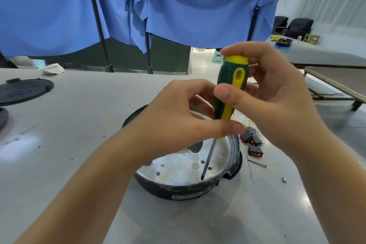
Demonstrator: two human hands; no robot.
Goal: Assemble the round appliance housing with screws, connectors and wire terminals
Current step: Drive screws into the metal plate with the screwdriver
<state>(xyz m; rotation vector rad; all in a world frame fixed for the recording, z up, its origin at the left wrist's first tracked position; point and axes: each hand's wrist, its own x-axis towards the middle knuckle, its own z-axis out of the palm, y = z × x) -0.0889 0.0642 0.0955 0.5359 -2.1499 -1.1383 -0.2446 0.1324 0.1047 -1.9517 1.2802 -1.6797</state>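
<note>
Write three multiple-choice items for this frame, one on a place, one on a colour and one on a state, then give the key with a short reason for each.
1. Where is the tip of the screwdriver?
A. On the black perforated lid
B. Inside the round housing, at its near rim
C. On the bare table right of the housing

2. What colours is the screwdriver handle?
A. Red and black
B. Blue and white
C. Green and yellow

3. What is the right hand doing?
A. Gripping the upper handle
B. Lying flat on the table
C. Holding one of the black switches

Key:
1 B, the shaft runs down onto the metal floor by the near wall.
2 C, a dark green grip with yellow cap and stripe.
3 A, thumb and fingers curl round the handle, while the left hand pinches its lower end.
</note>
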